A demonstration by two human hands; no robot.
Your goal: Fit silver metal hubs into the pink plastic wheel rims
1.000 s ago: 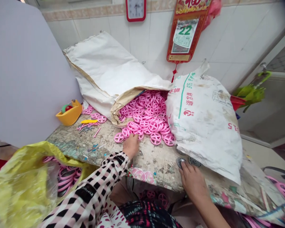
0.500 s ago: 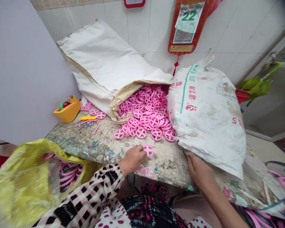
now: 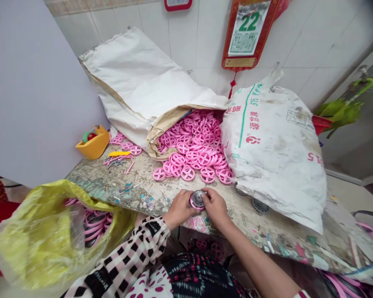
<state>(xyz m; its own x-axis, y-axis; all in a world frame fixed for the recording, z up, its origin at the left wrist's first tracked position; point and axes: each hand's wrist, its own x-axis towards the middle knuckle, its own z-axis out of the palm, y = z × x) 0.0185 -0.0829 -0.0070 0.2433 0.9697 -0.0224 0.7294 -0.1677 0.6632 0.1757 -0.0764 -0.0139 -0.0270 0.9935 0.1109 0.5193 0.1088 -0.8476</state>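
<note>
Near the front edge of the worn table, my left hand (image 3: pixel 180 207) grips a pink spoked plastic wheel ring (image 3: pixel 192 204) by its left side. My right hand (image 3: pixel 216 207) holds a dark grey plastic disc (image 3: pixel 199 198) over that ring, and the two parts overlap. The disc covers most of the ring, so I cannot tell whether they are joined. Just beyond my hands lies a heap of pink wheel rings (image 3: pixel 192 155), spilling from a white sack (image 3: pixel 136 78). More grey discs (image 3: pixel 260 205) lie at the lower edge of a full white bag (image 3: pixel 273 149) to the right.
A yellow plastic bag (image 3: pixel 27 236) at the lower left holds pink-and-grey wheels (image 3: pixel 95 227). An orange tape dispenser (image 3: pixel 95 144) stands at the table's left, beside a yellow cutter (image 3: pixel 119 153) and small grey pieces. A wall calendar (image 3: pixel 245 37) hangs behind.
My right hand has moved left from the white bag's edge, bringing a grey disc onto the pink ring. My left hand still holds the ring, in nearly the same place.
</note>
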